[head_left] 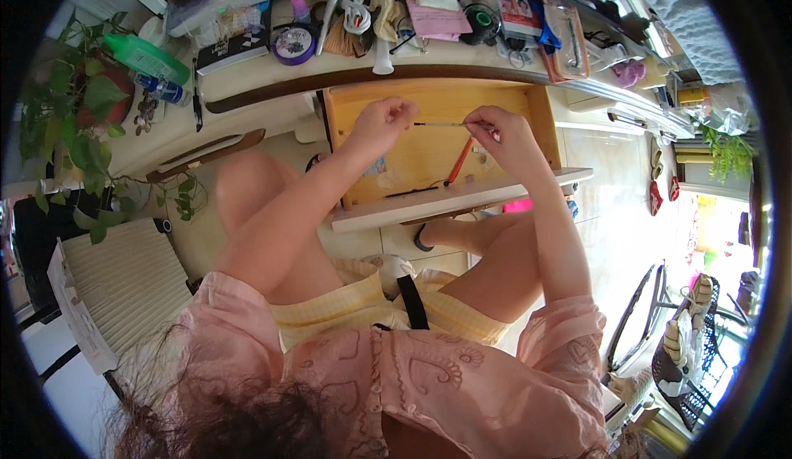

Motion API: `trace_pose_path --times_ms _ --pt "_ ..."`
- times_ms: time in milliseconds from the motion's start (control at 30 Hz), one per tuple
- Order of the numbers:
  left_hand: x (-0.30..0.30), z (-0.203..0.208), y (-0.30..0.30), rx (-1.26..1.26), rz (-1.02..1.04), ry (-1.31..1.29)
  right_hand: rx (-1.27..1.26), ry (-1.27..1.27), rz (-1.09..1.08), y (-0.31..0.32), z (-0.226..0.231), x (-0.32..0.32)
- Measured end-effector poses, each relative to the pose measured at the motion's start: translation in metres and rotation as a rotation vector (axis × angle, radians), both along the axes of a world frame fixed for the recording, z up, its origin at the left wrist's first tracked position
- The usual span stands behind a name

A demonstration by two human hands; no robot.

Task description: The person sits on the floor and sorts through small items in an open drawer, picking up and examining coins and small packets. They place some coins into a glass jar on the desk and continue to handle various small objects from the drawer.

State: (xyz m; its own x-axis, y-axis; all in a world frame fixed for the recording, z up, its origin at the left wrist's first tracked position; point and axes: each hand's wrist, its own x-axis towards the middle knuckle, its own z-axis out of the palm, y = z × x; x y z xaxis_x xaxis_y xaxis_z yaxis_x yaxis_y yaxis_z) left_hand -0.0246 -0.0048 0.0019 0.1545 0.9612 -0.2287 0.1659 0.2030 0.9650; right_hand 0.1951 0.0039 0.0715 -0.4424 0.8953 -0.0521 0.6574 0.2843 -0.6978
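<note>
Over an open wooden drawer [404,150] both my hands are raised, close together. My right hand [502,131] pinches one end of a thin, pale stick with a dark tip [441,124], which looks like a pen refill and lies nearly level. Its dark end reaches to the fingers of my left hand [386,122]. Those fingers are pressed together; whether they grip the tip or something small is hidden. Below the right hand, an orange-red pen-like tool [459,160] lies slanted in the drawer. Nearer the drawer front is a slim black pen-like stick [411,191].
The drawer's white front [462,201] stands out over my knees. Behind it the crowded desktop holds a purple tape roll [294,45], a coiled white cable [355,12] and pink cloth [433,9]. At left are a green bottle [147,56] and a leafy plant [87,129].
</note>
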Motion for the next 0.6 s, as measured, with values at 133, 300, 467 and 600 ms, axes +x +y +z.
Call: trace_pose_path --times_ms 133,300,467,600 --pt "0.000 0.021 -0.011 0.014 -0.091 -0.026 -0.095 0.222 -0.181 -0.010 0.001 0.000" --pt "0.003 0.026 -0.011 0.067 -0.028 -0.075 -0.342 0.546 -0.416 -0.010 0.012 -0.010" --pt "0.013 0.053 -0.017 0.036 -0.035 -0.071 -0.373 0.665 -0.345 -0.012 0.005 -0.027" --pt "0.016 0.049 -0.015 0.082 -0.037 -0.173 -0.293 0.699 -0.304 -0.010 0.007 -0.032"
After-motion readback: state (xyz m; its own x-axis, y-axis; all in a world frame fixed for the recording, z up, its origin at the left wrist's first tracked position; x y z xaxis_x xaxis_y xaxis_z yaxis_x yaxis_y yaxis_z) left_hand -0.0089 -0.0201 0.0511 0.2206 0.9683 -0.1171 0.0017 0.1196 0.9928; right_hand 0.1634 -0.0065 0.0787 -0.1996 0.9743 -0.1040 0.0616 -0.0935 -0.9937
